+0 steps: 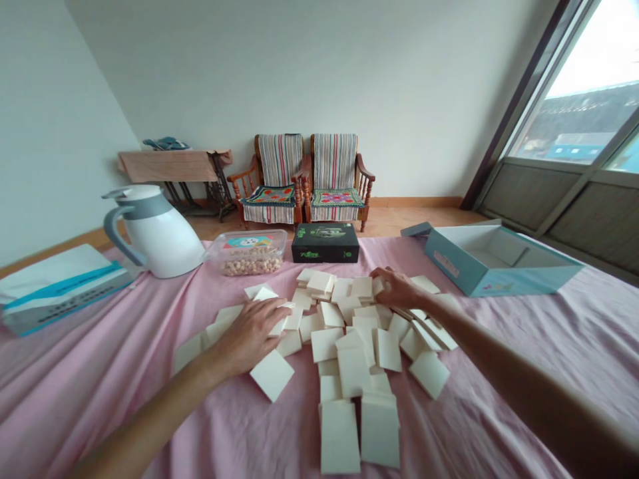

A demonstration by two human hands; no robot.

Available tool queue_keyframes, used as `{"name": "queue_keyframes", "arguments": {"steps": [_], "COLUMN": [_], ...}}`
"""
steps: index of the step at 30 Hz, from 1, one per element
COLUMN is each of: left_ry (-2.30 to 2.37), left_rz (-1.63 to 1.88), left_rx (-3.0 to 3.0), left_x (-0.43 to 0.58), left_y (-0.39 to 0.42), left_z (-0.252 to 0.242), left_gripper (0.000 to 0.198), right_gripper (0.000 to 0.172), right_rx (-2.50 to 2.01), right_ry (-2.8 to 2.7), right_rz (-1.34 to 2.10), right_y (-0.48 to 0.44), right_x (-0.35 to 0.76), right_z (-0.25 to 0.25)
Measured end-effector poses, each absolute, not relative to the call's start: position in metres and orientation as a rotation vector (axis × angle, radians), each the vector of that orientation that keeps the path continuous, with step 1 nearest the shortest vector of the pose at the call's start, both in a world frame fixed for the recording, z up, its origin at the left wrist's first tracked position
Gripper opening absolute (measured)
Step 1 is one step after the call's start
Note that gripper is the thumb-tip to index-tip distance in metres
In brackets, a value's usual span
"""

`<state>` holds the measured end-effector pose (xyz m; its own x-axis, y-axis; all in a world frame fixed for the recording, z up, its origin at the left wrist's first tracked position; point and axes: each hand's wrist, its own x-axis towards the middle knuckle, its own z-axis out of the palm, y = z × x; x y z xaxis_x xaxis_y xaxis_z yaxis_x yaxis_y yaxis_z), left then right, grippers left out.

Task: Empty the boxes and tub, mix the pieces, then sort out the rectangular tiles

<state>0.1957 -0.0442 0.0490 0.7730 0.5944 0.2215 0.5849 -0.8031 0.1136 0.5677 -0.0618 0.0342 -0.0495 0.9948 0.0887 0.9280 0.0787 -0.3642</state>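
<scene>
A loose heap of thin off-white square tiles [355, 369] covers the middle of the pink cloth, some stacked and others tilted over one another. My left hand [252, 332] is on the left of the heap, fingers curled round a few tiles [280, 324]. One flat tile [272, 376] lies just below that hand. At the heap's far right, my right hand [397, 290] has its fingers bent over a small tile [378, 286] at the back edge. More tiles [422, 332] lean under and in front of the right wrist.
Behind the heap stand a clear plastic tub [252, 256] of small pale pieces and a black box [325, 243]. On the left are a white-grey jug [162, 233] and a blue-white box [64, 289]. An open light-blue box [499, 269] sits at the right on the pink cloth [524, 352].
</scene>
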Motion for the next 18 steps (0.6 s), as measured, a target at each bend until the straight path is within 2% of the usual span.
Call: {"name": "queue_keyframes", "arguments": {"steps": [3,6,8,11,13,15,18], "left_ry": [1.026,1.120,1.199,1.311,1.336,1.264,1.098], "left_rz": [0.443,0.505,0.560,0.661,0.715,0.722,0.673], "left_rx": [2.858,2.791,2.755,2.759,2.803,2.845,2.853], "left_x": [0.167,0.147,0.139,0.142,0.157,0.179,0.218], "left_y": [-0.034,-0.026,-0.022,-0.022,-0.022,-0.020,-0.007], "left_z": [0.043,0.042,0.044,0.049,0.054,0.059,0.062], "left_gripper": [0.034,0.026,0.030,0.043,0.048,0.044,0.040], "right_gripper": [0.040,0.053,0.062,0.065,0.063,0.063,0.053], "right_rx": [-1.778,-1.685,-1.601,-1.457,-1.394,-1.357,-1.291], "right_ry": [-1.977,-1.975,-2.020,-2.162,-2.299,-2.438,-2.614], "right_rz": [0.419,0.482,0.517,0.534,0.483,0.361,0.160], "right_y": [-0.064,-0.062,-0.061,-0.066,-0.076,-0.089,-0.109], "right_x": [0.545,0.523,0.509,0.483,0.464,0.446,0.435], "right_z": [0.033,0.040,0.049,0.065,0.073,0.077,0.078]}}
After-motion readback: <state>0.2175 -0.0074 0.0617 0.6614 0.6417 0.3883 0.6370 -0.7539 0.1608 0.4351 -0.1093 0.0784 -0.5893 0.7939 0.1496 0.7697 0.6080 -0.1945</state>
